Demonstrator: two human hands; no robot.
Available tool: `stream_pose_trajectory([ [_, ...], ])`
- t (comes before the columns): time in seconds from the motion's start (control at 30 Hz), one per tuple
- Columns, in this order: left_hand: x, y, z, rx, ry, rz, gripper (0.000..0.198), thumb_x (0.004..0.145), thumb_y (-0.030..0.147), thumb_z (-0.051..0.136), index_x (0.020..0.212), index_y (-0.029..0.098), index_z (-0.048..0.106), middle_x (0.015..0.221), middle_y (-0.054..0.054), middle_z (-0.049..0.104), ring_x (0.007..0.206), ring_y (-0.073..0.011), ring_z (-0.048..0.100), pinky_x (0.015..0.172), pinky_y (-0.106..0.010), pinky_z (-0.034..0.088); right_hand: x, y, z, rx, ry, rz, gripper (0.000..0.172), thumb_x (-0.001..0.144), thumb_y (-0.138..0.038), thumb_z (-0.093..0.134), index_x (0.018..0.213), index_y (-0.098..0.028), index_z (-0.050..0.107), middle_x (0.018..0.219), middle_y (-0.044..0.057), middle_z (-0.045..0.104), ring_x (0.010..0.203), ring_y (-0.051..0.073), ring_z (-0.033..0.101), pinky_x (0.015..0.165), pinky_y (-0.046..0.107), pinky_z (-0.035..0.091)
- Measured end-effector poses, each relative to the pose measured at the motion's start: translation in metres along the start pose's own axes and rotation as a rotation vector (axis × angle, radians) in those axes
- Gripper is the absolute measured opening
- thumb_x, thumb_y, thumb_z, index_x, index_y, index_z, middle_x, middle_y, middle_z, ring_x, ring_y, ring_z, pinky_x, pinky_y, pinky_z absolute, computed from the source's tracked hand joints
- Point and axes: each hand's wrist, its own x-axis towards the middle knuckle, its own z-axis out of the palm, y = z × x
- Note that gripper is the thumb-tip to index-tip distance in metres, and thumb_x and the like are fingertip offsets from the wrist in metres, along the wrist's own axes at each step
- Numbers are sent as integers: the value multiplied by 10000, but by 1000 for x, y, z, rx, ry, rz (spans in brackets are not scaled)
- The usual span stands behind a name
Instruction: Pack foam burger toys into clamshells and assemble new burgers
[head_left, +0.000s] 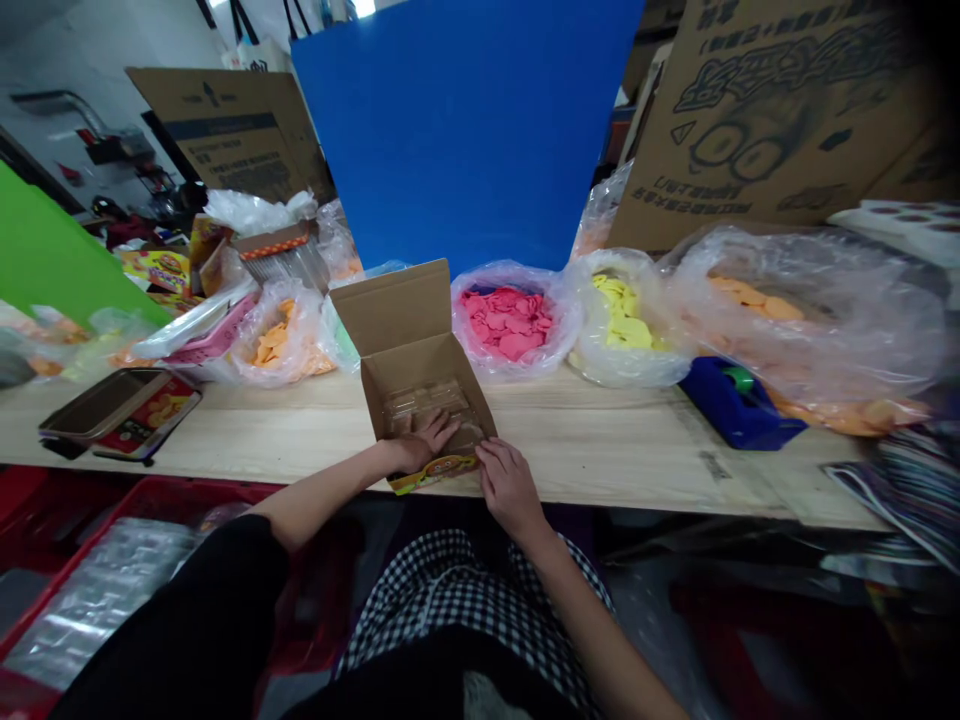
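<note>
An open cardboard box [405, 310] stands on the wooden table before me, its lid raised at the back and its front edge printed yellow and green. Inside lies a clear plastic tray [424, 398]. My left hand [426, 442] reaches over the front of the box, fingers stretched out on the tray. At the front right corner, my right hand [511, 485] pinches the box's edge between thumb and fingers. What the tray holds, if anything, cannot be made out.
Behind the box sit plastic bags of pink pieces [510, 320], yellow pieces [626, 318] and orange pieces [274, 335]. A blue tape dispenser [739, 405] is on the right, an empty-looking dark tray [97, 410] on the left. A blue panel [472, 130] rises behind; a red crate [142, 490] stands below left.
</note>
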Motion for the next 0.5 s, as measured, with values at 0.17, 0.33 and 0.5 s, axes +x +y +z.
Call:
stream_pose_trajectory([
  [0.17,-27,-5,-19,-75,89,126,883,698,174,552,1378,202,-12,1446,-141,-106,1314,-278,-94,1029,-501,147,0,-1,-5,-8,-45,-12,341,807,-88,380,1123,-107,508,1104,134,538,1110,249,421,889,427,405],
  [0.33,-40,-13,-8,-23,138,74,791,643,90,557,1342,244,221,1449,-108,124,1301,-312,132,975,-562,224,-1,-1,-4,17,-26,6,344,810,-94,379,1130,-122,502,1107,131,534,1120,246,413,892,436,401],
  [0.5,-27,-19,12,-31,253,46,705,596,85,560,1266,230,395,1364,-135,346,1151,-323,429,908,-504,357,-2,-1,-1,20,-31,6,339,815,-101,379,1130,-128,502,1100,129,535,1108,251,422,877,441,409],
])
